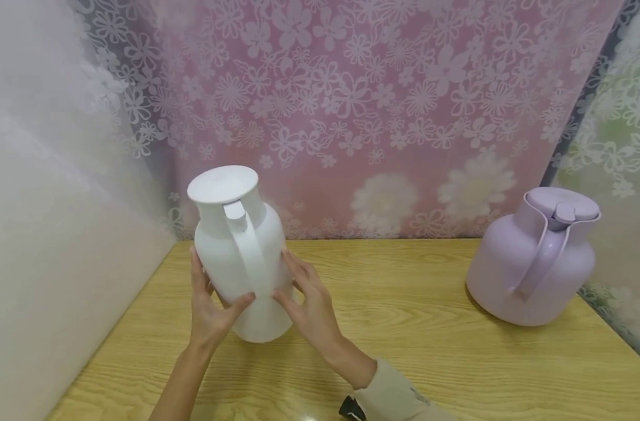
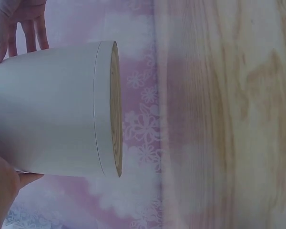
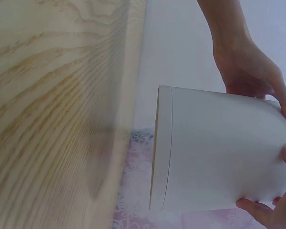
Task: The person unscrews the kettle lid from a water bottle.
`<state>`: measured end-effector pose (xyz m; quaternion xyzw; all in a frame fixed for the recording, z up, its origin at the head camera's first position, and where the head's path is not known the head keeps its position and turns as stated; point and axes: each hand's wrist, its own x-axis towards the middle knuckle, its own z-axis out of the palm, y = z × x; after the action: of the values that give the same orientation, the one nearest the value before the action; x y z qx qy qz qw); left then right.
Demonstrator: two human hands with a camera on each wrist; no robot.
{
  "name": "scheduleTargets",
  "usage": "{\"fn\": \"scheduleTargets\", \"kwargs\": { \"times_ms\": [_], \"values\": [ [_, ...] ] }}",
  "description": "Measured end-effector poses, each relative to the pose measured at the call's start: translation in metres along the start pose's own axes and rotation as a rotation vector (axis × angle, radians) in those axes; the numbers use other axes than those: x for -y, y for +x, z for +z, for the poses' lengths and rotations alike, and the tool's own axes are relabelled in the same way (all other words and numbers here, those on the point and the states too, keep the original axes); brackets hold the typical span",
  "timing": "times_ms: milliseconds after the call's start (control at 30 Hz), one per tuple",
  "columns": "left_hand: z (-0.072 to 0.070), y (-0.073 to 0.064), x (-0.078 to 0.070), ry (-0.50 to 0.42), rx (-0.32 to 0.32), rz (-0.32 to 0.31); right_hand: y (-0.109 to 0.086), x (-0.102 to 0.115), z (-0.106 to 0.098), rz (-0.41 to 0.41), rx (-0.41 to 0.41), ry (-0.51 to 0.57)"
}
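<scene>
A white thermos jug (image 1: 262, 311) with a flat round lid and a handle facing me is between my two hands. My left hand (image 1: 209, 318) grips its left side, thumb on the front below the handle. On the opposite side my right hand (image 1: 315, 310) holds it, thumb near the handle's foot and fingers spread along the wall. Both wrist views show a gap between the jug's base (image 2: 115, 109) and the wooden table (image 3: 52, 95), so it is lifted. It leans slightly, its top to the left. The far fingers are partly hidden behind the jug.
A lilac thermos jug (image 1: 488, 263) stands on the right of the table, its handle turned toward me. A pink flowered covering (image 1: 351, 117) rises behind the table, and a white wall (image 1: 51, 234) runs along the left. A dark object (image 1: 351, 407) shows by the right sleeve.
</scene>
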<state>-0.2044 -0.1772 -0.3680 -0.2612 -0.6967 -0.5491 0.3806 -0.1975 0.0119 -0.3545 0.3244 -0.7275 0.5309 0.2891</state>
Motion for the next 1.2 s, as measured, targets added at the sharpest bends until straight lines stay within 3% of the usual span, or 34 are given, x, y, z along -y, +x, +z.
{"fn": "scheduleTargets", "kwargs": {
  "times_ms": [333, 633, 900, 1200],
  "values": [
    [0.011, -0.005, 0.001, -0.066, 0.042, -0.029, -0.011, -0.003, -0.01, 0.022, -0.024, -0.027],
    [0.023, -0.01, 0.007, -0.087, 0.067, 0.028, -0.021, -0.005, -0.017, 0.025, -0.056, -0.062],
    [0.032, -0.01, 0.009, -0.075, 0.095, -0.005, -0.029, -0.008, -0.023, 0.045, -0.092, -0.096],
    [0.042, -0.009, 0.012, -0.118, 0.13, 0.016, -0.034, -0.014, -0.029, 0.046, -0.11, -0.112]
  ]
}}
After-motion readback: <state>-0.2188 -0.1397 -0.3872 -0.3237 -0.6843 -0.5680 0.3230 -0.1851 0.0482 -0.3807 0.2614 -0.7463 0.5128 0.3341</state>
